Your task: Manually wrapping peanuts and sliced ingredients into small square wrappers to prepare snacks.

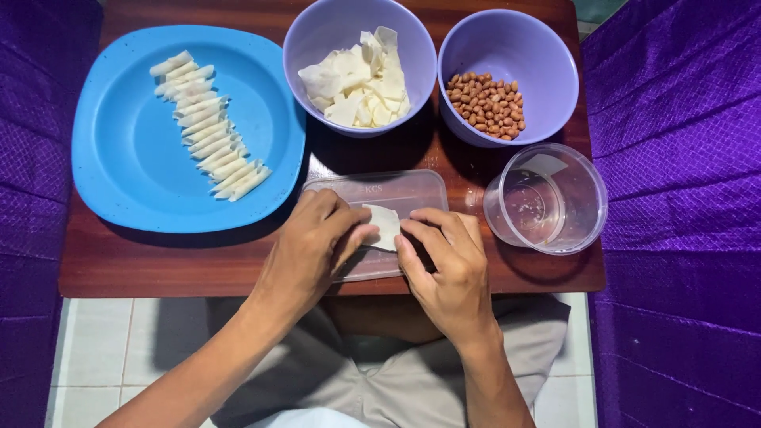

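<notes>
A small white pastry wrapper (pixel 385 224) lies on a clear plastic lid (pixel 396 189) at the front of the wooden table (pixel 158 257). My left hand (pixel 313 246) pinches the wrapper's left edge with thumb and fingers. My right hand (pixel 445 265) presses its right edge with the fingertips. A blue plate (pixel 119 150) at the left carries a row of several rolled white wrappers (pixel 208 131). One purple bowl (pixel 317 36) holds loose flat wrappers (pixel 361 79). A second purple bowl (pixel 547 75) holds peanuts (pixel 485 105).
A clear round plastic tub (pixel 583 206) with a little liquid stands at the right front of the table. Purple quilted fabric (pixel 682 198) flanks the table on both sides. White floor tiles (pixel 119 349) and my grey-clothed lap lie below the table edge.
</notes>
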